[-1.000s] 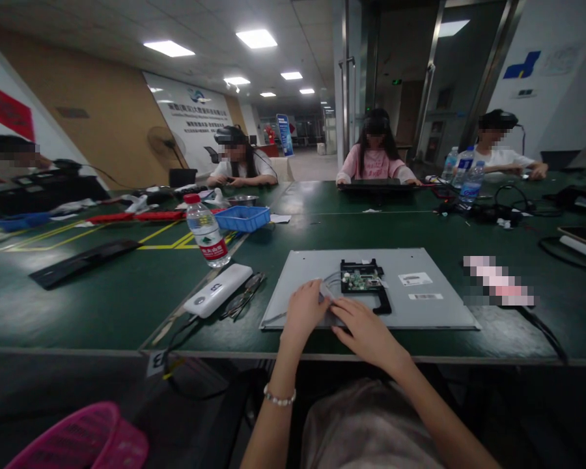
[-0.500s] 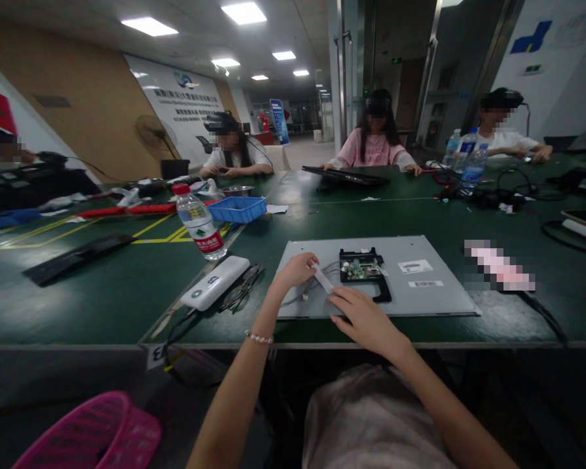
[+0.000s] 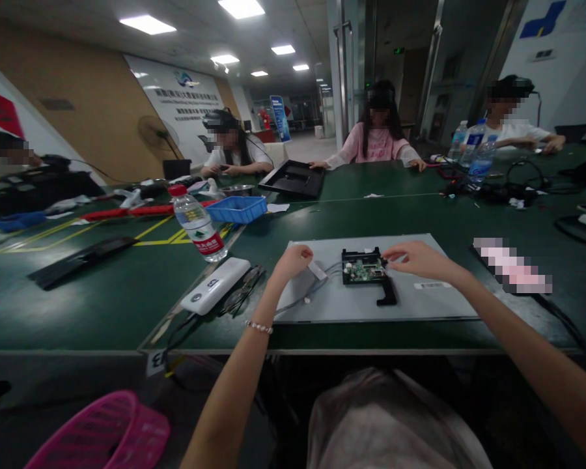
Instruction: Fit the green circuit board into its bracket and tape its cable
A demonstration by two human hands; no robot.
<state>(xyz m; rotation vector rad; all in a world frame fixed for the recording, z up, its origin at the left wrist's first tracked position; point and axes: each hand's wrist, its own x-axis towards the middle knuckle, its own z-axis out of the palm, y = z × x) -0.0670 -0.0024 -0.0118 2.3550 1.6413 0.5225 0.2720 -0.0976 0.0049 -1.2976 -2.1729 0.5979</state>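
Note:
A flat grey metal panel (image 3: 332, 309) lies before me, with a green circuit board (image 3: 366, 270) in a black plastic bracket (image 3: 388, 290) on it. My left hand (image 3: 293, 264) is closed in a pinch on a white strip of tape (image 3: 317, 270), which hangs over thin grey cables (image 3: 305, 296) left of the board. My right hand (image 3: 413, 259) reaches in from the right. Its thumb and fingertips come together at the bracket's right edge; what they hold, if anything, is too small to make out.
Left of the panel are glasses (image 3: 244, 291), a white power bank (image 3: 215, 285), a water bottle (image 3: 198, 225) and a blue tray (image 3: 237, 209). A pixelated pink object (image 3: 510, 266) with a cable lies right. Across the green table, a person in pink touches a black casing (image 3: 295, 178).
My right hand has let go of the strip and moved right to the bracket's edge. My left hand still holds the strip. Across the table, the black casing has shifted left and turned.

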